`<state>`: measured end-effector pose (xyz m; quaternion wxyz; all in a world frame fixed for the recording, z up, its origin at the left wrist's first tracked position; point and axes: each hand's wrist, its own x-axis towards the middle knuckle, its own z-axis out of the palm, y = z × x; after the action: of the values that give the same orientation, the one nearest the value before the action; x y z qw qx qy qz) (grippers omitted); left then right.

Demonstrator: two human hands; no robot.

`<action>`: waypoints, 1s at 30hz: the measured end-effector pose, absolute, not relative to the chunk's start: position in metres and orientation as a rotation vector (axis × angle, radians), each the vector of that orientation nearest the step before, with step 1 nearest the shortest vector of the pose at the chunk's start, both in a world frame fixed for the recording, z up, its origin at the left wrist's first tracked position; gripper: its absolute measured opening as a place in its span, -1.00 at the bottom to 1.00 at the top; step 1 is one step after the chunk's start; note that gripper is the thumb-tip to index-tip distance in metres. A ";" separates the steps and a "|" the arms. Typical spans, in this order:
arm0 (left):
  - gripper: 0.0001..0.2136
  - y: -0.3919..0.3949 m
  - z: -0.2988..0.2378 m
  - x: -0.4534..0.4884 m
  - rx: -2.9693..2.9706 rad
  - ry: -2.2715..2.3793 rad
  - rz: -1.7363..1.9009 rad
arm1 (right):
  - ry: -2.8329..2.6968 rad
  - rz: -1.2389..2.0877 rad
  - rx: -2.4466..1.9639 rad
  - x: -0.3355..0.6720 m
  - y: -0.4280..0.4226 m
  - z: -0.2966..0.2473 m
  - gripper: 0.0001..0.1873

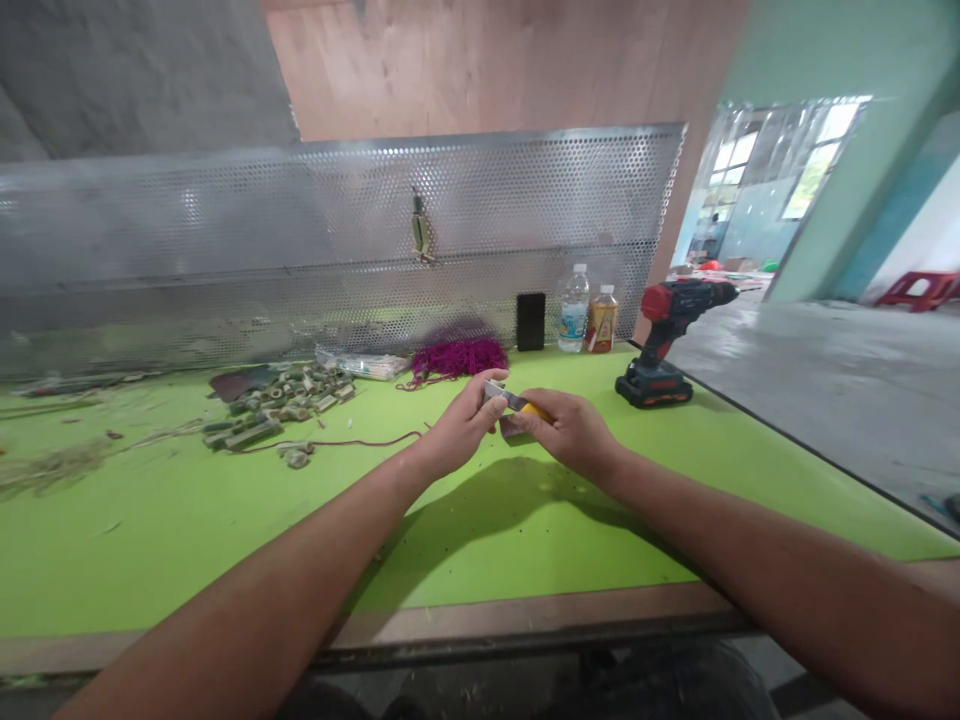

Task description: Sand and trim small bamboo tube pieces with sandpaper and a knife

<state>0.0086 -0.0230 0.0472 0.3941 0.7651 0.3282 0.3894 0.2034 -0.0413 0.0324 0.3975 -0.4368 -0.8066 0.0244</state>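
Note:
Both my hands meet above the middle of the green table [187, 520]. My right hand [566, 430] is closed around a yellow-handled utility knife [517, 404], its metal blade end pointing left. My left hand [461, 428] pinches the blade end of that knife with thumb and fingers. A small dark piece sits just under the blade between the hands; I cannot make out what it is.
A pile of short bamboo pieces [281, 405] and a purple cord [360, 441] lie to the left. Purple yarn [457, 358], a black phone [530, 321], a water bottle [574, 309], a drink bottle [601, 320] and a red cordless drill [664, 335] stand by the perforated metal panel [337, 230].

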 end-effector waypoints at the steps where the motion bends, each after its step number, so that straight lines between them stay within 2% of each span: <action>1: -0.59 -0.023 0.047 0.009 1.943 0.835 0.990 | -2.043 0.064 -1.105 0.204 -0.041 0.032 -0.72; 16: -0.72 -0.023 0.050 0.013 2.040 1.020 1.103 | -1.999 -0.150 -1.181 0.203 -0.043 0.033 -0.69; 23: -0.53 -0.030 0.054 0.013 1.933 0.930 1.009 | -2.057 -0.041 -1.161 0.204 -0.043 0.033 -0.71; 30: -0.55 -0.030 0.054 0.009 1.890 0.888 1.004 | -2.053 -0.007 -1.137 0.204 -0.042 0.033 -0.71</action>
<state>0.0091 -0.0296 0.0542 0.4007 0.7473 0.3512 0.3971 0.2035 -0.0424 0.0330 0.3869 -0.4468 -0.8066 -0.0028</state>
